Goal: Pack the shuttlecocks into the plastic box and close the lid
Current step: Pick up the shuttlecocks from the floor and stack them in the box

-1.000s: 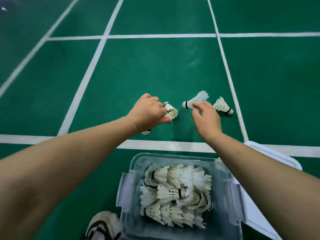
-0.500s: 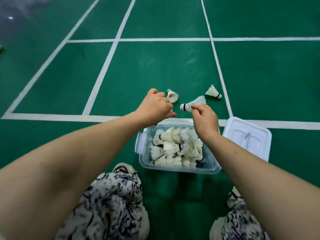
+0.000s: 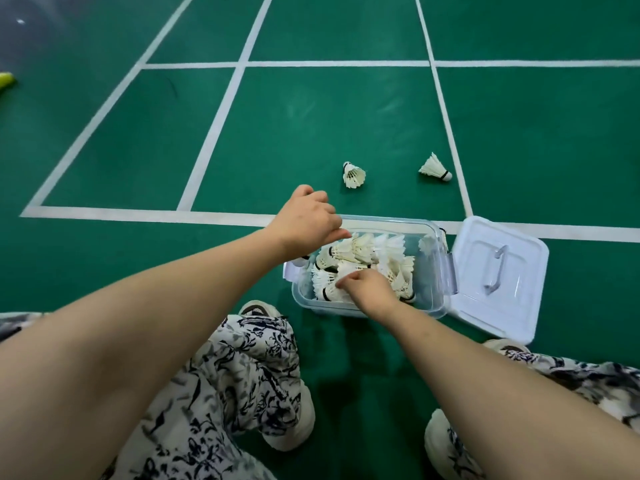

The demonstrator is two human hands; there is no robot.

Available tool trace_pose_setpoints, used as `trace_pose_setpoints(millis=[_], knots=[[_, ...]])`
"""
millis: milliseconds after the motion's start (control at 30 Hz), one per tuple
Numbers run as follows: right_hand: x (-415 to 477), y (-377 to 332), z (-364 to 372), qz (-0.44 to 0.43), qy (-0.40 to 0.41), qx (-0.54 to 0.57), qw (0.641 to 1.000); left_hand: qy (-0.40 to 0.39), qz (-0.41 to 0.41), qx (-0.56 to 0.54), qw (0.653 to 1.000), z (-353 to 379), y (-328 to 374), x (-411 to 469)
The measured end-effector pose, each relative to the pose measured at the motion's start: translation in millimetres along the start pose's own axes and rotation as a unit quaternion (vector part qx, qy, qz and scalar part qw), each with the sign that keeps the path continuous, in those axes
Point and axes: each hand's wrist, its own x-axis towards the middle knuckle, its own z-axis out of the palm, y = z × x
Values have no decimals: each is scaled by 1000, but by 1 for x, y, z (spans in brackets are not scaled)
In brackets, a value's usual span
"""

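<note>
A clear plastic box (image 3: 438, 289) stands on the green floor, holding several white shuttlecocks (image 3: 381, 251). Its white lid (image 3: 498, 271) lies flat just to its right, handle side up. My right hand (image 3: 369, 289) is down inside the box, fingertips pinching a shuttlecock (image 3: 327, 292) on the pile's near left. My left hand (image 3: 308, 220) hovers curled over the box's far left corner; a cork end peeks out under the palm, the rest of that shuttlecock hidden. Two loose shuttlecocks lie beyond the box, one (image 3: 354, 174) in the middle and one (image 3: 434, 166) further right.
My knees in black-and-white patterned trousers (image 3: 249, 375) and pale shoes (image 3: 259, 310) flank the box's near side. White court lines (image 3: 214, 133) cross the floor. A yellow-green object (image 3: 5, 81) lies at the far left edge.
Both hands drew back from the floor toward the box. The right hand carried its shuttlecock down into the pile. My view rose and pulled back, so knees and lid now show.
</note>
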Motion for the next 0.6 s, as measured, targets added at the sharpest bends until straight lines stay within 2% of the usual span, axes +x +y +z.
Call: trace_pose_setpoints(millis=[67,200,267,367,400,500,600], knots=[[11,0,5,17,-44,18,999,77,21,28,996,11,-2,1],[36,0,11,50,-100,20,994,75,38,29,996,27,-1,5],[45,2,15,63,-126,-34,989,57,45,22,997,33,-1,7],[53,3,22,53,-155,-183,969,37,49,-4,998,39,0,12],[53,3,21,52,-163,-192,966,25,51,-8,998,40,2,14],[51,6,7,33,-162,-90,982,-6,57,-20,998,41,7,18],[45,17,-13,26,-82,39,996,-21,81,-22,996,44,13,22]])
